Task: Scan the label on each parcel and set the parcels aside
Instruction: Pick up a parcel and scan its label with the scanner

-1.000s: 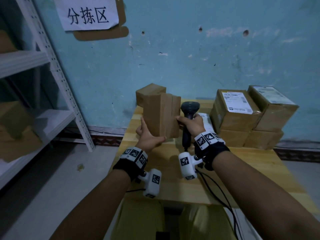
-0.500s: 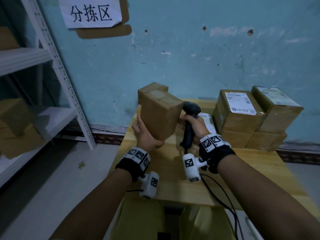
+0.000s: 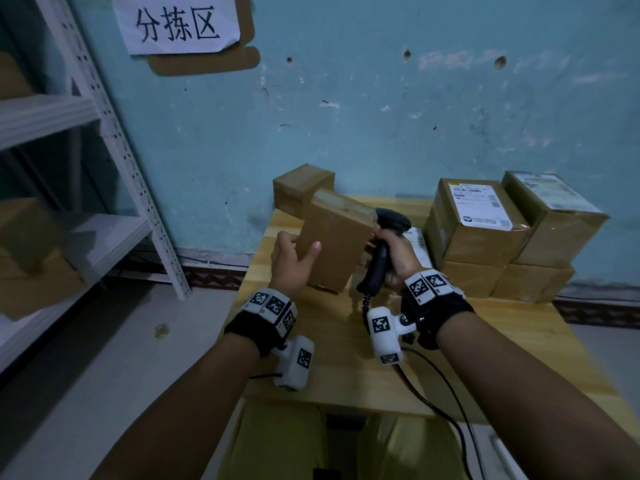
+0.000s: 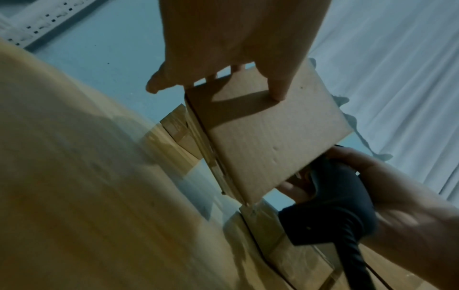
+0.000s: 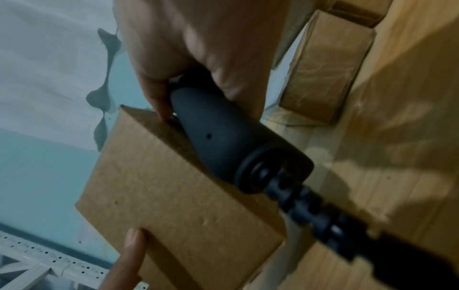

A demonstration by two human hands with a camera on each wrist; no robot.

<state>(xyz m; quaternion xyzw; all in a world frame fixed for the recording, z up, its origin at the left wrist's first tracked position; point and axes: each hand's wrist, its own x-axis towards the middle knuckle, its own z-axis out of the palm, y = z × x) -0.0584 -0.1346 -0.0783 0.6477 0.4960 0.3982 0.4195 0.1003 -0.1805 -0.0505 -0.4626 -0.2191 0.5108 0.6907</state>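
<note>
From the head view, the left hand [image 3: 294, 261] grips a plain brown parcel [image 3: 337, 245] tilted above the desk's [image 3: 346, 358] far left part, while the right hand [image 3: 398, 258] wraps a black scanner [image 3: 382, 251] touching it; one more box [image 3: 301, 188] sits at the far left corner and four [image 3: 481, 226] are stacked at the far right. The left wrist view shows the thumb and fingers [image 4: 278, 86] clamping the parcel's [image 4: 268, 133] unlabelled cardboard face. The right wrist view shows fingers [image 5: 159, 98] curled round the scanner [image 5: 223, 137] handle against the parcel [image 5: 174, 196].
</note>
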